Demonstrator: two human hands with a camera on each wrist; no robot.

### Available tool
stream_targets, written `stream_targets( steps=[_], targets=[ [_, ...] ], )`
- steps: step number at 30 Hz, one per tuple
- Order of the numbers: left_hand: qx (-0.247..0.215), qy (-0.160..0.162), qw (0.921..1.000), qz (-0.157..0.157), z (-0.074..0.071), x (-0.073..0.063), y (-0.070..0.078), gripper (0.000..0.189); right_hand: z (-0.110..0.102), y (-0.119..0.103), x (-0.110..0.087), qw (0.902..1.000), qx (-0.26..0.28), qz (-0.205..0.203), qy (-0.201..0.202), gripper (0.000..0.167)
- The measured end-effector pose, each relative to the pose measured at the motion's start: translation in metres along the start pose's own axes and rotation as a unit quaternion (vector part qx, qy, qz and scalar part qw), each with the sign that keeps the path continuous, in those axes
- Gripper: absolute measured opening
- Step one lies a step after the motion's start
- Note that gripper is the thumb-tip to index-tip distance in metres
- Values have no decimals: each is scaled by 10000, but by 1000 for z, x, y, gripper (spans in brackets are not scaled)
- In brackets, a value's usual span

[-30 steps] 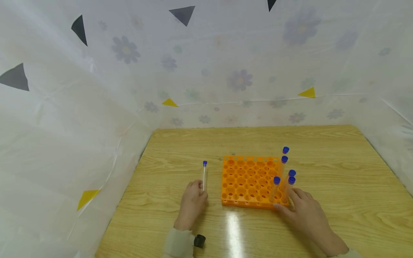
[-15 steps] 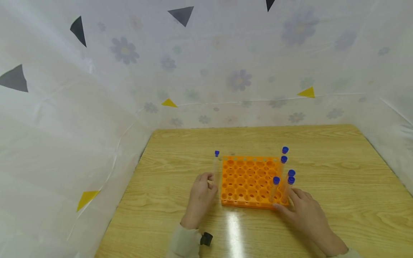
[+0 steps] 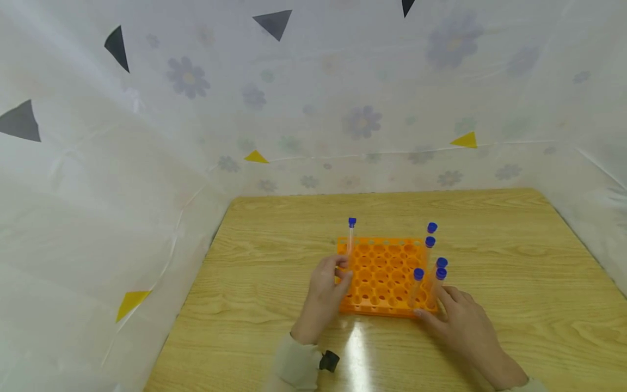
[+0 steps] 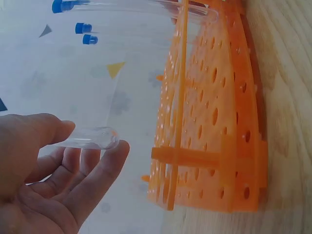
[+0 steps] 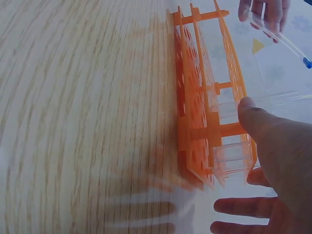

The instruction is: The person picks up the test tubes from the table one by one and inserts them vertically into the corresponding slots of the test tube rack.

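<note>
My left hand [image 3: 324, 288] pinches a clear test tube [image 3: 350, 239] with a blue cap between thumb and fingers. In the head view this tube stands roughly upright over the left end of the orange test tube rack [image 3: 379, 311]. Seen from the left wrist, the tube's rounded bottom [image 4: 105, 138] is outside the rack, just above its top plate. At the rack's right front corner, my right hand [image 3: 467, 326] holds the rack between thumb and index finger, its other fingers extended. Several blue-capped tubes [image 3: 417, 286] stand in the rack's right end, close to that hand.
A wood-grain table [image 3: 274, 228] bears the rack. Pale flowered sheeting [image 3: 313, 109] with dark and yellow triangles rises behind the table and along its sides. A black device [image 3: 329, 361] sits at my left sleeve.
My left hand has carried the test tube rightward, from left of the rack to over its left end. My right hand and the rack have stayed in place.
</note>
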State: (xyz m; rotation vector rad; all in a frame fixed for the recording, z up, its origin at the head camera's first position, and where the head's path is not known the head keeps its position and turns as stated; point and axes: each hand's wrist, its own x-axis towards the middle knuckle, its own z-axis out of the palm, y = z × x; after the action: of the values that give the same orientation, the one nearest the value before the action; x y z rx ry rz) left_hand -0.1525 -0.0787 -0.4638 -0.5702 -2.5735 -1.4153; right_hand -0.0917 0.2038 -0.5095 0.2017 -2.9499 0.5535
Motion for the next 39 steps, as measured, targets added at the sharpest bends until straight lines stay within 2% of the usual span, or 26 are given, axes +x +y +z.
stream_targets(
  steps=[10, 16, 27, 35, 39],
  targets=[
    [-494, -146, 9980, 361, 20, 4, 15, 24, 2, 1, 1, 9999, -21, -86, 138, 82],
    [-562, -135, 9968, 547, 35, 7, 23, 25, 2, 1, 1, 9999, -22, -86, 138, 82],
    [-612, -186, 9970, 432, 57, 17, 35, 27, 1, 1, 1, 9999, 18, -36, 166, 80],
    [-742, -353, 9965, 165, 72, 23, 40, 25, 1, 1, 2, 9998, 3, 26, 172, 79],
    [-548, -361, 9975, 252, 77, 25, 40, 31, 1, 1, 2, 9999, -1, 27, 157, 81]
  ],
)
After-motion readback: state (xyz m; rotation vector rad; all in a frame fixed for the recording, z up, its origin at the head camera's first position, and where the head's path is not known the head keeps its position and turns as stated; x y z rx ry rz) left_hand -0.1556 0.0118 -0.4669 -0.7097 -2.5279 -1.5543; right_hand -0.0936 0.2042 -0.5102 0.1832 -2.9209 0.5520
